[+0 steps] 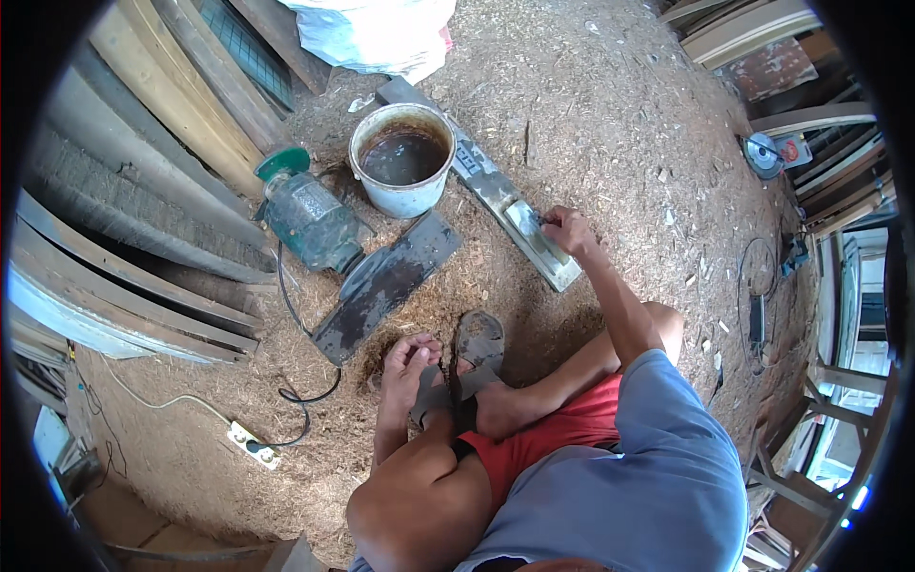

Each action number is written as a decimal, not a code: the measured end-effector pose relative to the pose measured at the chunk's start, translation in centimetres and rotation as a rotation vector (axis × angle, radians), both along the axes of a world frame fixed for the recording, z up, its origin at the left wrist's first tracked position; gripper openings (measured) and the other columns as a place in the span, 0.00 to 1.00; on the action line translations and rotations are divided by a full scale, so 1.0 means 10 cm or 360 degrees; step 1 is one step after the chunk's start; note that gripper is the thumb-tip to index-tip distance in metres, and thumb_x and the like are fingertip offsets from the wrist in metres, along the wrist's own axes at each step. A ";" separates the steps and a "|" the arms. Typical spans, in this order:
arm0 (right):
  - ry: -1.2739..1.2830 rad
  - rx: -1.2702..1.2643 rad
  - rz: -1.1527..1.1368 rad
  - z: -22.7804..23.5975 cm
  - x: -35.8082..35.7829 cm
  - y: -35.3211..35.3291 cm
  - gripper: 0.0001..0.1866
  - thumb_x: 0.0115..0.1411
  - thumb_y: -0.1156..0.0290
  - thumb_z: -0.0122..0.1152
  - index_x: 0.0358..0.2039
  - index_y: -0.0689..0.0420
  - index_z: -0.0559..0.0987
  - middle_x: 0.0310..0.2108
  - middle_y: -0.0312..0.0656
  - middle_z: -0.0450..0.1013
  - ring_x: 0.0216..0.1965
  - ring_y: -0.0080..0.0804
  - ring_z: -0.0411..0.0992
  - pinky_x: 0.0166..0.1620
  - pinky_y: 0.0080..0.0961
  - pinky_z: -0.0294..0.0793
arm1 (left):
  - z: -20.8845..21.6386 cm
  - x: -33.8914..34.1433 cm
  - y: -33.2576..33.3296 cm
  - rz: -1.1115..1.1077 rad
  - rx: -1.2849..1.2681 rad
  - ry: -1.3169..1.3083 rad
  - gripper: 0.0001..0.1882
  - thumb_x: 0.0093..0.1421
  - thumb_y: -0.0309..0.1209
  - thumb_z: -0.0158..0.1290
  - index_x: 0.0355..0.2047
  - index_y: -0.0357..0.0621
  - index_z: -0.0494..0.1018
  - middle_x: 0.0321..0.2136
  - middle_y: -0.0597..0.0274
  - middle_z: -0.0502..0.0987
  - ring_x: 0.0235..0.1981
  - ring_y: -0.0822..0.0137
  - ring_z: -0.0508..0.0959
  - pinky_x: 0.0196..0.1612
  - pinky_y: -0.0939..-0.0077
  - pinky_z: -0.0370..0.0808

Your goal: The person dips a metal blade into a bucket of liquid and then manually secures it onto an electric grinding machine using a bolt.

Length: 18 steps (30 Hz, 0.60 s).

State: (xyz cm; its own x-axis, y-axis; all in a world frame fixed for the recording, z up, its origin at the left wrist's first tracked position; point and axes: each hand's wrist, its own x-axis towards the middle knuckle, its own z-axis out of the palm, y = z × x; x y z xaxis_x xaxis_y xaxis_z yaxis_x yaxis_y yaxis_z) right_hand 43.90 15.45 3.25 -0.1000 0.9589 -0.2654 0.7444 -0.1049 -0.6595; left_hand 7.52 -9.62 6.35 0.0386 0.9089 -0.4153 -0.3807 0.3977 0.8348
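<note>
My right hand (569, 232) is closed in a pinch at the right side of a pale flat block (525, 222), which looks like a sharpening stone. A small dark thing shows at its fingertips, too little to name. Under the block lies a long narrow board (491, 191), slanting away to the upper left. My left hand (410, 360) hovers above my sandalled feet, its fingers curled toward the thumb. Whatever those fingers may hold is hidden. A white bucket (401, 198) of dark liquid stands beside the board.
Left of the bucket lies a green power tool (310, 214), with a dark flat plate (386, 291) next to it. A power strip (253, 445) and cords lie on the shaving-strewn ground. Curved planks (143, 167) are stacked at left; more timber (843, 181) stands at right. A white sack (376, 33) sits at the far side.
</note>
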 end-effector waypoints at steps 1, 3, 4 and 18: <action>-0.0008 0.0060 0.0010 -0.07 0.03 0.01 0.11 0.52 0.70 0.65 0.36 0.60 0.79 0.28 0.42 0.77 0.30 0.29 0.72 0.35 0.29 0.72 | 0.00 0.00 -0.01 0.0011 -0.0011 -0.0012 0.13 0.66 0.27 0.48 0.49 0.35 0.69 0.41 0.54 0.77 0.40 0.68 0.77 0.47 0.73 0.75; 0.0006 0.0081 -0.0008 -0.19 0.10 0.04 0.13 0.53 0.67 0.65 0.37 0.60 0.78 0.30 0.45 0.77 0.31 0.33 0.74 0.38 0.31 0.73 | -0.01 0.02 -0.02 0.0031 -0.0030 -0.0039 0.13 0.66 0.26 0.48 0.50 0.35 0.69 0.41 0.54 0.77 0.41 0.68 0.78 0.47 0.73 0.75; 0.0039 0.0036 -0.0028 -0.20 0.06 0.05 0.13 0.54 0.67 0.64 0.37 0.59 0.78 0.30 0.46 0.77 0.32 0.34 0.74 0.38 0.31 0.73 | -0.02 0.00 -0.05 0.0046 -0.0048 -0.0030 0.13 0.66 0.26 0.48 0.50 0.35 0.69 0.41 0.54 0.77 0.41 0.68 0.78 0.47 0.73 0.76; -0.0260 0.0163 -0.0074 -0.13 -0.31 0.35 0.14 0.57 0.61 0.62 0.35 0.59 0.78 0.33 0.54 0.77 0.37 0.50 0.76 0.41 0.40 0.73 | -0.06 0.01 -0.02 0.0066 -0.0070 -0.0003 0.13 0.67 0.28 0.48 0.50 0.36 0.69 0.41 0.55 0.78 0.40 0.68 0.78 0.45 0.74 0.76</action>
